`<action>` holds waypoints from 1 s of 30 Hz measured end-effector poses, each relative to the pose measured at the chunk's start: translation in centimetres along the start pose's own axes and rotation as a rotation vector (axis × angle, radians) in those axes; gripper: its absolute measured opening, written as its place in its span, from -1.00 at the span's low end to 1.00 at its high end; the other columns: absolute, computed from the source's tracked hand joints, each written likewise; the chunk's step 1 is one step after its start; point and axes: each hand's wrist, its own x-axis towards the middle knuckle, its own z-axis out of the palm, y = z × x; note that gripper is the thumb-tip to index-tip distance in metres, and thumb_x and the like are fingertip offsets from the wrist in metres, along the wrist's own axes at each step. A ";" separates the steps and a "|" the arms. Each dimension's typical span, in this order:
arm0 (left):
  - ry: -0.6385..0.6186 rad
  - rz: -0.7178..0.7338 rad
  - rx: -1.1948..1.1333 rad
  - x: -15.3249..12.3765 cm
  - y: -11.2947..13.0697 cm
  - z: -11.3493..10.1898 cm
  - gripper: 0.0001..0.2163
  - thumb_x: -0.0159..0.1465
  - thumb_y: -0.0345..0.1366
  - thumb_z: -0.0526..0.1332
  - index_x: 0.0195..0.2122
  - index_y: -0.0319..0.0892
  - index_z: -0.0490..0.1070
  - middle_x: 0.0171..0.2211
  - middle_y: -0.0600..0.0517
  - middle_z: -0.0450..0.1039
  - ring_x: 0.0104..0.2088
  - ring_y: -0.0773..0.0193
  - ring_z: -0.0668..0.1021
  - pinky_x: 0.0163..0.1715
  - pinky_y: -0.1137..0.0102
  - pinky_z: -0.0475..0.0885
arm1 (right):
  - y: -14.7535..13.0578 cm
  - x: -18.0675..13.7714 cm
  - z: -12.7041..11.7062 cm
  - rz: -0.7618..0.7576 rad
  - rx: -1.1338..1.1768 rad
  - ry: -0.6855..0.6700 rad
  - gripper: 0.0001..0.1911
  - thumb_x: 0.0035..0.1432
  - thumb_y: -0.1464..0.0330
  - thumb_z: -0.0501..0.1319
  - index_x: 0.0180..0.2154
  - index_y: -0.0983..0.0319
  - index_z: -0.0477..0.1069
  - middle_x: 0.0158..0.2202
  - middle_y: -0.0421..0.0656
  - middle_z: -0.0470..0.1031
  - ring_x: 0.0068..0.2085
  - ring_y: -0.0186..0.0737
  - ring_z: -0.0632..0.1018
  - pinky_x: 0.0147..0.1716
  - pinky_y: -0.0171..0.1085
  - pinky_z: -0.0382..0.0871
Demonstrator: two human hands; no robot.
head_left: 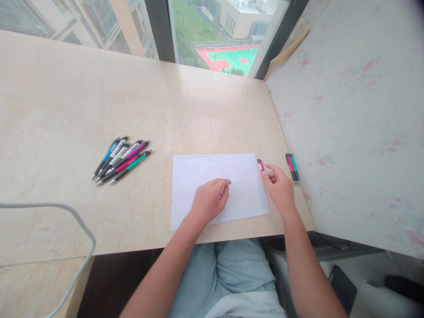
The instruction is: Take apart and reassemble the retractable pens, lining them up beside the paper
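Observation:
Over a white sheet of paper (245,198) rests my left hand (212,199). Its fingers are curled and the thumb is closed against them. A small bit of something shows between them, but I cannot make out what it is. Past the sheet's right edge is my right hand (278,185), thumb and index finger apart, the other fingers bent. At its fingertips lies a pink-and-black pen (260,165). The pen's upper end shows, and the thumb and hand hide the rest. Faint writing runs along the sheet's top edge.
Several pens (122,161) in blue, silver, purple, pink and green lie heaped at left. A pink and a green pen (293,168) lie side by side near the papered right wall (347,110). A grey cable (79,218) arches over the front left. Windows border the far edge.

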 end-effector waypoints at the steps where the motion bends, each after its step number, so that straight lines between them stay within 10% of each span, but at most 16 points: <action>1: -0.010 0.002 0.013 0.0 0.0 0.0 -0.82 0.36 -0.38 0.10 -0.11 -0.13 0.47 -0.25 0.01 0.60 -0.39 0.29 0.58 -0.35 0.39 0.42 | 0.9 0.4 -0.7 -0.012 -0.092 0.042 -0.58 0.16 0.17 0.18 -0.04 0.28 0.54 -0.43 -0.13 0.54 -0.43 -0.20 0.47 -0.32 -0.20 0.34; 11: -0.039 0.010 0.048 0.1 0.0 -0.1 -0.82 0.36 -0.37 0.09 -0.11 -0.12 0.47 -0.25 0.00 0.60 -0.39 0.27 0.58 -0.37 0.39 0.41 | 4.0 1.7 -3.0 -0.061 -0.485 0.325 -0.63 0.17 0.28 0.10 -0.10 0.25 0.56 -0.25 -0.02 0.60 -0.33 -0.12 0.48 -0.36 -0.20 0.21; 30: -0.065 0.011 0.020 -0.1 0.1 0.0 -0.80 0.34 -0.39 0.09 -0.10 -0.13 0.47 -0.25 0.00 0.59 -0.33 0.25 0.58 -0.34 0.38 0.42 | -4.2 -3.7 5.0 -0.343 0.022 -0.043 -0.70 0.31 0.26 0.09 -0.37 0.21 0.51 -0.51 -0.18 0.51 -0.48 -0.27 0.45 -0.40 -0.28 0.28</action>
